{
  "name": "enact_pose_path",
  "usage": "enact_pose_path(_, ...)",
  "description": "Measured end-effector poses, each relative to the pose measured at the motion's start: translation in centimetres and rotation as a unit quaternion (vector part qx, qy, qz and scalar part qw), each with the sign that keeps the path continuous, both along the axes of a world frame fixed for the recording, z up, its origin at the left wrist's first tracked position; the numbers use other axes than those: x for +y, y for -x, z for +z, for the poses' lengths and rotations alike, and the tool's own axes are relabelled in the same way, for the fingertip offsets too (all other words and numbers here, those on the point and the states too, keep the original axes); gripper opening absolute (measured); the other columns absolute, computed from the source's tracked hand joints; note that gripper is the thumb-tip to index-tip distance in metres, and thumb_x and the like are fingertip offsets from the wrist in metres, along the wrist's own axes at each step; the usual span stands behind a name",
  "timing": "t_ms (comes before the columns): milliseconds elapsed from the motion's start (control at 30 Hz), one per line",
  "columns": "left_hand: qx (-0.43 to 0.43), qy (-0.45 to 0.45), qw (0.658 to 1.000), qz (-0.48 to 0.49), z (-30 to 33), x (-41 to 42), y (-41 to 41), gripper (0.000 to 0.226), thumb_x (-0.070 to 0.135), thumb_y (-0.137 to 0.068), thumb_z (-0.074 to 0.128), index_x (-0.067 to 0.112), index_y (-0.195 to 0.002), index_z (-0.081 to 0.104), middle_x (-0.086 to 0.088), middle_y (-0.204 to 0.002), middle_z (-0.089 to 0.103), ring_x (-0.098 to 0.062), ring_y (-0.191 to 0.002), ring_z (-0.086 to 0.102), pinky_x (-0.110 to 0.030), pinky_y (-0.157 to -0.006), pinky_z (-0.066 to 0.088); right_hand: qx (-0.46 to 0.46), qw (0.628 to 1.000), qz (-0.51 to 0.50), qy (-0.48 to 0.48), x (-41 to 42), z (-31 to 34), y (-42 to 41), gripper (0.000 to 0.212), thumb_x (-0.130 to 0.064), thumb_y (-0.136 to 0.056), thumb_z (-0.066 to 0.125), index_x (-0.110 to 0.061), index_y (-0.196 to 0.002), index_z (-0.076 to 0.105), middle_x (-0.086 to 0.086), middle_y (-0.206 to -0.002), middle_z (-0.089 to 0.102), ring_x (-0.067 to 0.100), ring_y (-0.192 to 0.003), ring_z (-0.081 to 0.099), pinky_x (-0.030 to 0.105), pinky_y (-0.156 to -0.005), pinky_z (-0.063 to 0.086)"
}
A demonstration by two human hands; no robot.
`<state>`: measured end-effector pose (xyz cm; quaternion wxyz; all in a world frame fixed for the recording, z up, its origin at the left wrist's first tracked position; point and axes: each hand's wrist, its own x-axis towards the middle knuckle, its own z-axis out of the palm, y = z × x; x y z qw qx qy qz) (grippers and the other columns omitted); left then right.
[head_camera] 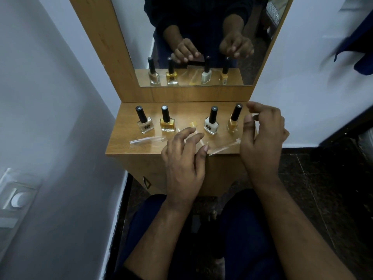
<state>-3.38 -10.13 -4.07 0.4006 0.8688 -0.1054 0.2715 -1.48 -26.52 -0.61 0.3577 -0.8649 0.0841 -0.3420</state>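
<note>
Left hand [182, 164]: held over the near edge of the light-brown wooden shelf [121, 142], fingers loosely spread, nothing gripped.
Right hand [262, 142]: raised at the shelf's right end, thumb upright, fingers curved; whether anything is pinched cannot be told.
Pale-yellow black-capped nail polish bottle [233, 123]: stood upright far right, just beside the right thumb.
Clear plastic strip [224, 147]: laid at the near edge, between both hands.
Other bottles: white bottle [211, 126], amber bottle [167, 124] and beige bottle [145, 126] are lined up leftward.
Mirror [201, 17]: mounted behind, with bottles and hands reflected.
</note>
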Motion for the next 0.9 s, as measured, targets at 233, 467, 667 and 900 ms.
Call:
enact_pose_path(233, 0.059, -0.004, 0.997, -0.057, 4.3, -2.9, -2.8, 0.053, 0.012, -0.101, 0.064, 0.009, -0.151, 0.046, -0.008, -0.156, 0.041, -0.015, -0.146, 0.038, -0.003, -0.110, 0.024, 0.092, 0.992, 0.074, -0.050, -1.3, -0.8, -0.8, 0.048, -0.037, -0.100, 0.062, -0.023, -0.144, 0.049, -0.004, -0.142, 0.054, 0.014, -0.121, 0.056, 0.054, -0.105, 0.044)
enact_pose_path(467, 0.131, 0.014, 0.990, -0.055, 3.6, -4.6, -4.1, 0.067, 0.007, -0.095, 0.063, 0.011, -0.156, 0.035, -0.007, -0.149, 0.049, -0.020, -0.134, 0.050, -0.036, -0.108, 0.047, 0.151, 0.983, 0.107, -0.012, -1.1, -1.1, -1.7, 0.078, -0.018, -0.093, 0.065, -0.025, -0.160, 0.024, -0.010, -0.151, 0.048, 0.011, -0.132, 0.044, 0.033, -0.107, 0.017)
enact_pose_path(667, 0.149, 0.031, 0.988, -0.020, 3.9, -4.6, -4.6, 0.067, 0.011, -0.099, 0.065, 0.016, -0.157, 0.032, -0.006, -0.136, 0.063, -0.020, -0.117, 0.064, -0.038, -0.099, 0.055, 0.103, 0.990, 0.093, -0.019, -1.0, -1.1, -2.3, 0.068, -0.016, -0.095, 0.064, -0.025, -0.155, 0.034, -0.009, -0.132, 0.061, 0.008, -0.121, 0.053, 0.032, -0.108, 0.018)
enact_pose_path(900, 0.110, -0.021, 0.994, 0.012, 3.8, -5.3, -5.6, 0.043, 0.023, -0.093, 0.076, 0.017, -0.131, 0.058, 0.005, -0.108, 0.070, -0.016, -0.101, 0.066, -0.038, -0.097, 0.051, 0.057, 0.995, 0.061, -0.063, -0.8, -1.3, -3.0, 0.034, -0.024, -0.092, 0.072, -0.031, -0.123, 0.061, -0.020, -0.111, 0.067, 0.001, -0.112, 0.055, 0.034, -0.104, 0.029)
